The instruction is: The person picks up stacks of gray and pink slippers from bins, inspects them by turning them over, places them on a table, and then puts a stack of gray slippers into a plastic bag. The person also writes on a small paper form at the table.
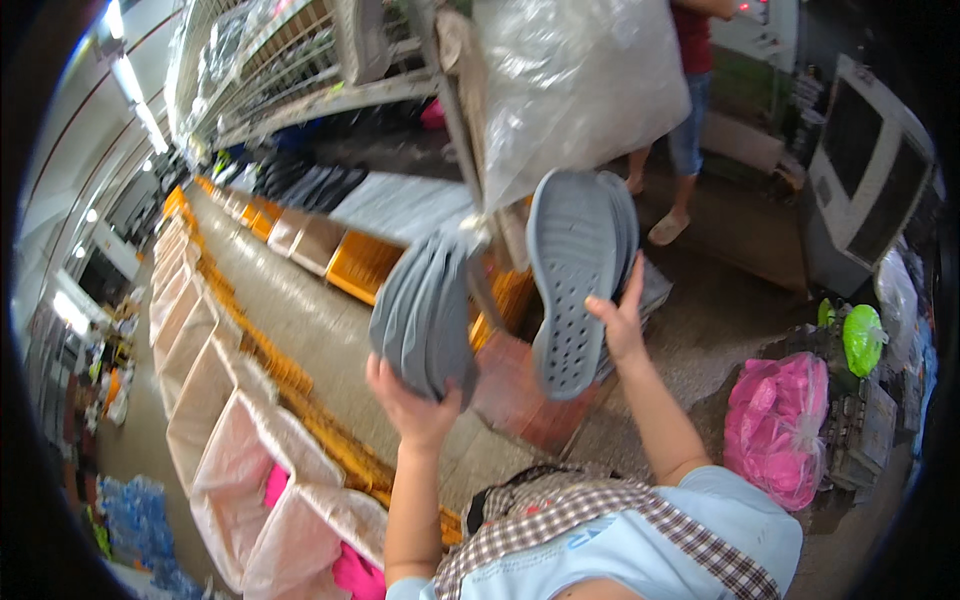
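A stack of grey shoe soles [424, 315] stands on edge in my left hand [415, 405], whose fingers wrap round its lower end. To the right, my right hand [622, 320] grips a second stack of grey shoe soles [575, 270] by its side edge, thumb on the front face. The front sole of that stack turns its perforated face toward me, with rows of small holes in its lower half. Both stacks are held up in front of my body, apart from each other.
Lined orange crates [235, 440] run in a long row at the left, some holding pink pieces. A wire rack [300, 95] and a clear plastic bag [580, 90] are ahead. A person [690, 120] stands beyond. Bagged pink items [775, 430] lie at the right, near a grey machine [870, 170].
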`<action>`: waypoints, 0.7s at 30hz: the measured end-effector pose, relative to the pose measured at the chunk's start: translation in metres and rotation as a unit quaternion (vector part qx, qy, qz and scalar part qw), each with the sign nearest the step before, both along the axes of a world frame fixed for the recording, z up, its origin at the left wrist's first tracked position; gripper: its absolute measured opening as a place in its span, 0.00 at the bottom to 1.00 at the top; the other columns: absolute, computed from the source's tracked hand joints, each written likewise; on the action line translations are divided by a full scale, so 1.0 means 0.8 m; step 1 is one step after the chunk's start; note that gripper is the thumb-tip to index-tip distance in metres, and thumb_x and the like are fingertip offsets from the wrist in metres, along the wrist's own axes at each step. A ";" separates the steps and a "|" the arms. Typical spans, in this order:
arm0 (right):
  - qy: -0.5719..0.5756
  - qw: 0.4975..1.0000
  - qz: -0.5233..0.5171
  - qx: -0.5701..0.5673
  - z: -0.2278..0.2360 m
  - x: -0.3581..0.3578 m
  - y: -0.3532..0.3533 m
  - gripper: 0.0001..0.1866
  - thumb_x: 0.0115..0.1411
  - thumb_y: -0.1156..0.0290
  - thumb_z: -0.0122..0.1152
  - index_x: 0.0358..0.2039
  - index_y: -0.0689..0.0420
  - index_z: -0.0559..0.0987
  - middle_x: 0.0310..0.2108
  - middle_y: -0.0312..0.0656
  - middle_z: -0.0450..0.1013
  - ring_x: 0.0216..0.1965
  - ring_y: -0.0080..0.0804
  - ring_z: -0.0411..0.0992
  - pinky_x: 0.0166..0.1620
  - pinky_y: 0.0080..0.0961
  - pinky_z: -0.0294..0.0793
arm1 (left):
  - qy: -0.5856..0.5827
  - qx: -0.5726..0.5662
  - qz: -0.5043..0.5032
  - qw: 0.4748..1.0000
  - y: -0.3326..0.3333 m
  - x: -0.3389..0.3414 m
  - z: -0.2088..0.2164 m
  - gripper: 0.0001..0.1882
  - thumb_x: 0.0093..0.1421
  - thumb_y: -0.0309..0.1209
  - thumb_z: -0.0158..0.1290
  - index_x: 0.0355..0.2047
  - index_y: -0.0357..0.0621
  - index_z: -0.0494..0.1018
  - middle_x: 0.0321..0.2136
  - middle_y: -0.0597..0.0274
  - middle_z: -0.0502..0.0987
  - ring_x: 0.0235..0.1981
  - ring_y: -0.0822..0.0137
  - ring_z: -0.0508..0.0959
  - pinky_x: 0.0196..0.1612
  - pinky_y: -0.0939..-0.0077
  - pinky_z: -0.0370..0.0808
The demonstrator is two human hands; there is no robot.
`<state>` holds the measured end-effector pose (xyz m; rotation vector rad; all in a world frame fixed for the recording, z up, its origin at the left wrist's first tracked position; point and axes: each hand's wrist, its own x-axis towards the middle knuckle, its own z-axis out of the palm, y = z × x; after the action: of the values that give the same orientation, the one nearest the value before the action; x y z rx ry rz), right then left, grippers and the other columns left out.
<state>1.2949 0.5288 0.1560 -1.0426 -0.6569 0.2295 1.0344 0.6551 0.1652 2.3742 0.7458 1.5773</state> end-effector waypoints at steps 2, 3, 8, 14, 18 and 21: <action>0.104 0.992 0.068 0.027 0.001 0.008 -0.005 0.46 0.50 0.66 0.56 0.64 0.63 0.43 0.61 0.50 0.51 0.60 0.43 0.54 0.60 0.36 0.56 | -0.068 0.033 -0.044 0.996 -0.002 0.007 0.005 0.48 0.41 0.30 0.59 0.59 0.41 0.43 0.56 0.39 0.51 0.57 0.42 0.56 0.57 0.47 0.56; 0.209 0.966 0.139 0.059 0.001 0.009 -0.009 0.41 0.51 0.64 0.53 0.63 0.63 0.49 0.59 0.48 0.56 0.58 0.42 0.58 0.59 0.36 0.59 | -0.144 -0.069 -0.072 0.985 -0.004 0.015 0.008 0.48 0.41 0.31 0.58 0.60 0.41 0.43 0.55 0.40 0.51 0.57 0.44 0.57 0.58 0.49 0.56; 0.345 0.902 0.250 0.066 -0.002 0.010 -0.015 0.40 0.51 0.64 0.53 0.62 0.63 0.51 0.58 0.49 0.58 0.58 0.43 0.59 0.58 0.37 0.59 | -0.370 -0.387 -0.272 0.799 -0.010 0.011 0.027 0.46 0.42 0.41 0.52 0.61 0.41 0.47 0.53 0.45 0.59 0.52 0.50 0.65 0.54 0.56 0.65; 0.365 0.892 0.258 0.072 -0.016 0.010 -0.024 0.38 0.51 0.63 0.52 0.61 0.63 0.53 0.57 0.49 0.59 0.56 0.43 0.60 0.58 0.37 0.60 | -0.418 -0.554 -0.425 0.581 -0.013 0.006 0.037 0.42 0.45 0.47 0.48 0.57 0.37 0.54 0.50 0.46 0.65 0.49 0.50 0.69 0.53 0.55 0.67; 0.370 0.889 0.259 0.074 -0.020 0.011 -0.031 0.38 0.51 0.63 0.52 0.61 0.63 0.54 0.56 0.49 0.60 0.56 0.43 0.61 0.58 0.38 0.61 | -0.411 -0.548 -0.436 0.583 -0.018 0.011 0.039 0.43 0.44 0.49 0.49 0.58 0.38 0.53 0.50 0.46 0.65 0.50 0.49 0.68 0.52 0.55 0.68; 0.375 0.887 0.260 0.073 -0.021 0.012 -0.034 0.37 0.51 0.62 0.52 0.60 0.63 0.55 0.56 0.49 0.61 0.55 0.44 0.62 0.57 0.38 0.61 | -0.401 -0.549 -0.435 0.591 -0.016 0.012 0.038 0.44 0.43 0.50 0.49 0.58 0.38 0.53 0.51 0.46 0.65 0.50 0.49 0.68 0.52 0.55 0.68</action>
<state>1.3043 0.5016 0.1388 -0.5360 -0.2197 0.9858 1.0444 0.6423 0.1960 0.6720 0.1127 0.9664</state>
